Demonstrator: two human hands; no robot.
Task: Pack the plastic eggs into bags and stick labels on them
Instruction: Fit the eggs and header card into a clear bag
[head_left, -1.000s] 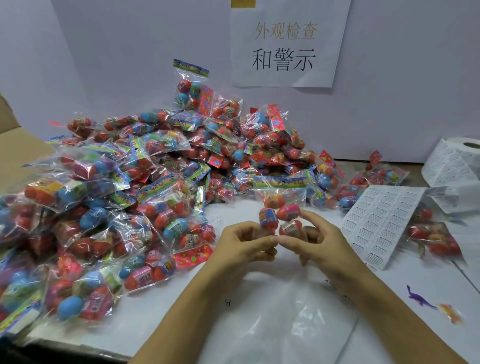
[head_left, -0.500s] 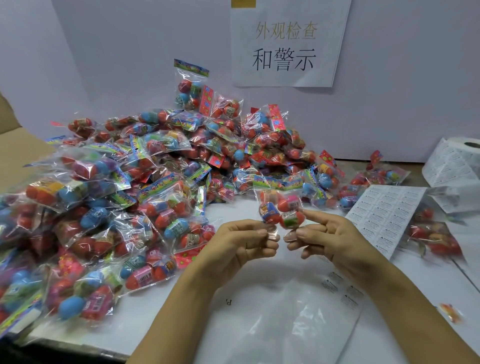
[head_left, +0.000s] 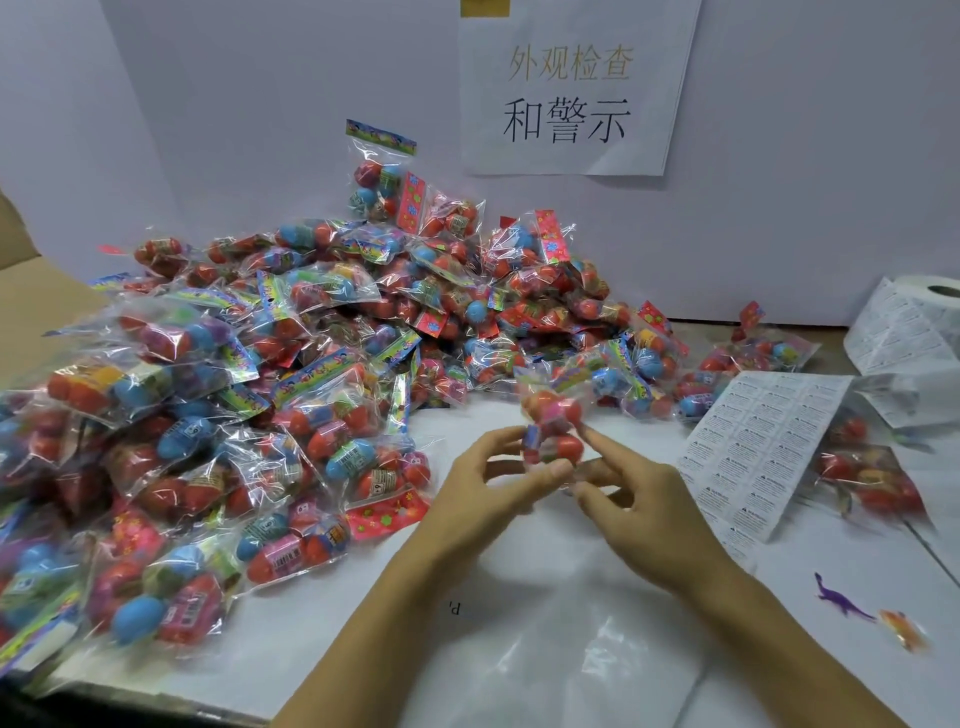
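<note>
- Centre of the frame: two bare hands meet above a white counter (head_left: 322, 639), with a small clear bag of plastic eggs (head_left: 551, 428) held between them. The bag is blurred; red, pink and blue eggs show inside.
- The left hand (head_left: 485, 488) comes in from the lower middle. Its grip is closed on the bag, thumb and forefinger pinching the lower left edge.
- The right hand (head_left: 636, 501) comes in from the lower right. Its forefinger stretches up against the bag's right side and its thumb meets the bottom, so this grip also pinches the bag.
- Left half of the frame: a big heap of filled egg bags (head_left: 270, 395) with colourful header cards, piled up to the white back wall (head_left: 260, 104).
- Right of the hands: a flat sheet of printed labels (head_left: 758, 452). Behind it, at the right edge, a roll of labels (head_left: 909, 332).
- Far right: another filled egg bag (head_left: 872, 480) lies just beside the sheet.
- Lower right: a small purple toy dinosaur (head_left: 839, 598) and an orange toy (head_left: 904, 630).
- Bottom centre: an empty clear plastic bag (head_left: 561, 654) lies flat.
- Top centre: a paper sign (head_left: 571, 88) with Chinese characters on the wall.
- Left edge: a cardboard box flap (head_left: 31, 306).
</note>
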